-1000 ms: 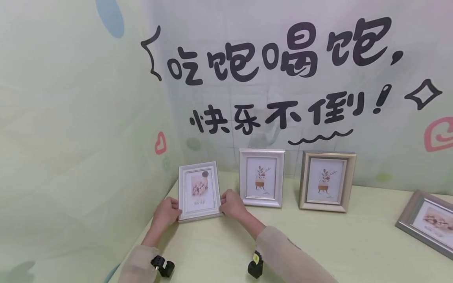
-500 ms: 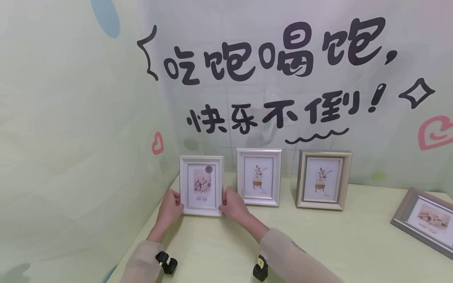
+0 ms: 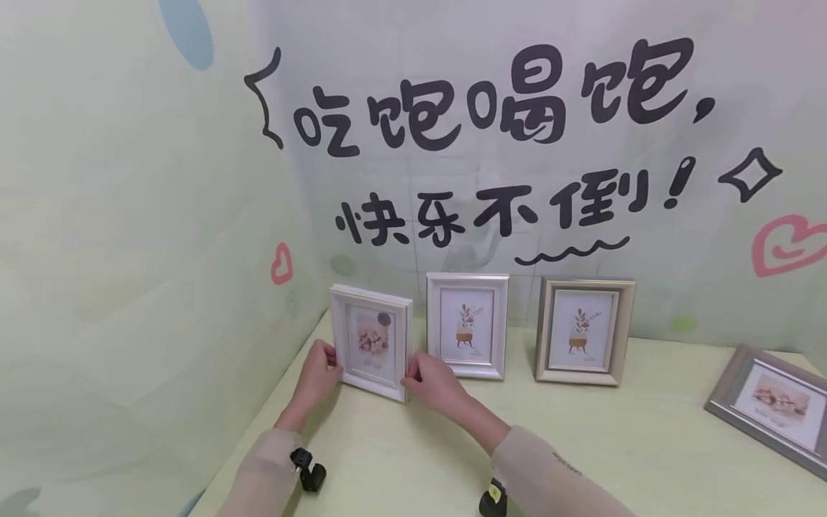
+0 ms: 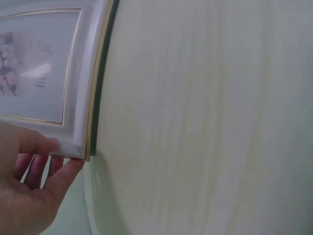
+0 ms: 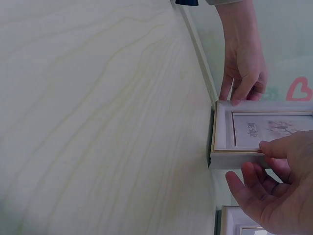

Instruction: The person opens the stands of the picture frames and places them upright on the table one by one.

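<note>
A white picture frame [image 3: 342, 330] with a pink flower print and a dark round sticker stands near the left wall, its right side turned nearer to me. My left hand [image 3: 318, 372] holds its lower left side. In the left wrist view, the left thumb [image 4: 41, 143] lies on the front of the frame [image 4: 83, 93] and the fingers are partly hidden behind it. On the opposite side, my right hand [image 3: 433, 384] pinches the lower edge. The right wrist view shows that hand's thumb [image 5: 276, 147] on the front, fingers curled at the side.
Right of the held one stands a second white frame [image 3: 434, 323] with a plant print. Farther along is a champagne-coloured frame [image 3: 548, 330]. A grey frame [image 3: 726, 388] lies on the pale table [image 3: 400, 459] at the right. Printed walls [image 3: 161, 287] close off the left and back.
The picture frame has gone from leaning back to upright, then turned so its right side comes nearer. Both hands keep their hold. The whole view has shifted slightly.
</note>
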Tool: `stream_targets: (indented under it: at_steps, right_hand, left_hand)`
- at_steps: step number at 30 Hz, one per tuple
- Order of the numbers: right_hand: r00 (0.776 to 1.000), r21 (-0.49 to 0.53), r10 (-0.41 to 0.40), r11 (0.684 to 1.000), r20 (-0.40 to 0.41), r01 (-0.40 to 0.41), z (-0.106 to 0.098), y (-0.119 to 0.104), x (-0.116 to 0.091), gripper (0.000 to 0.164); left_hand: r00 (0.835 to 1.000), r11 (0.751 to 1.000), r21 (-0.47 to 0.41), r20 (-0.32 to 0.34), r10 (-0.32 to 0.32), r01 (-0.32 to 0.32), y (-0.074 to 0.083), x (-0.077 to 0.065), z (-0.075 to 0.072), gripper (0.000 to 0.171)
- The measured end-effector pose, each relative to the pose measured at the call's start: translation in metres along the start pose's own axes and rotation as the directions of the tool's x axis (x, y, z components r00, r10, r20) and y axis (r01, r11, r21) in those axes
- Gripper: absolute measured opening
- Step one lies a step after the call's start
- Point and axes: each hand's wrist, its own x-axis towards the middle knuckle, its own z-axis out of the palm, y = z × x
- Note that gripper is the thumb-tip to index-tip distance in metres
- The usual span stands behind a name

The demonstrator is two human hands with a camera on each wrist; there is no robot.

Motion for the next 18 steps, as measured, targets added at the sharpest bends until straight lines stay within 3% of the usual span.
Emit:
stream_targets:
  at_steps: [6,13,16,18]
  right_hand:
    - [0.999,-0.019,-0.044,0.999,0.019,0.044,-0.012,0.002,0.002,0.013]
    - [0.999,-0.063,-0.027,0.998,0.018,0.028,-0.018,0.006,-0.004,0.016]
    - [1.000,-0.014,-0.027,1.000,-0.007,0.027,-0.020,0.007,-0.006,0.017]
    - [0.999,0.028,-0.045,0.999,-0.019,0.046,-0.021,0.007,-0.006,0.029]
  left_hand:
    - [0.999,0.999,-0.038,0.018,0.035,-0.035,-0.001,0.010,0.003,0.026]
    - [0.994,0.996,-0.043,0.070,0.084,-0.081,-0.004,0.009,0.010,0.024]
    - [0.992,0.994,-0.046,0.073,0.099,-0.095,-0.003,0.010,0.013,0.024]
    - [0.991,0.993,-0.044,0.072,0.113,-0.110,0.000,0.012,0.015,0.024]
